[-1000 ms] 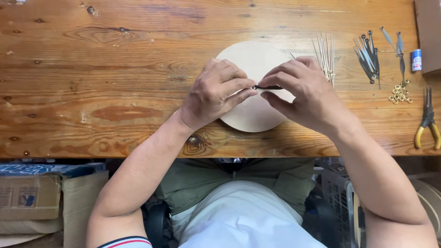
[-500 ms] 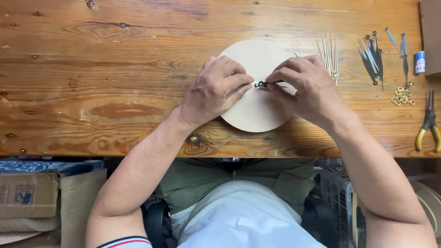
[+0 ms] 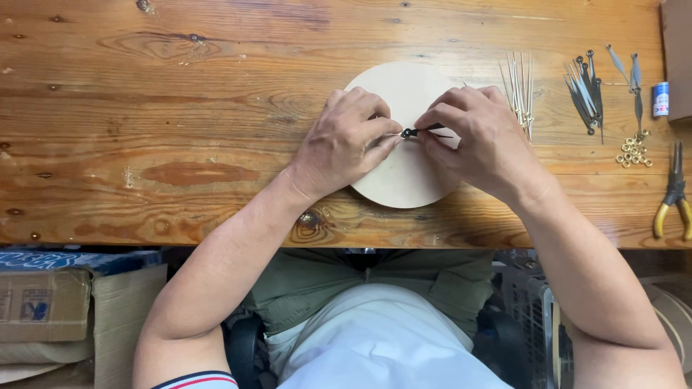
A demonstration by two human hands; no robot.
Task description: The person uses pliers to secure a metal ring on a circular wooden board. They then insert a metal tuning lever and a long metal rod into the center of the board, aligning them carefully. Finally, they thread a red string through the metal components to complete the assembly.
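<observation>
Soft, even daylight fills the scene, bright without glare on the brown knotty wooden tabletop. Shadows under the hands are faint. Focus is sharp throughout, with slight bending near the edges.

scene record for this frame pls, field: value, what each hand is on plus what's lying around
surface: worn wooden table
left hand: fingertips pinching at the centre of the round pale wooden disc
right hand: holding small black clock hands at the disc centre
right of disc: bundle of thin pale metal rods, pile of dark clock hands, small brass rings
far right: yellow-handled pliers
</observation>
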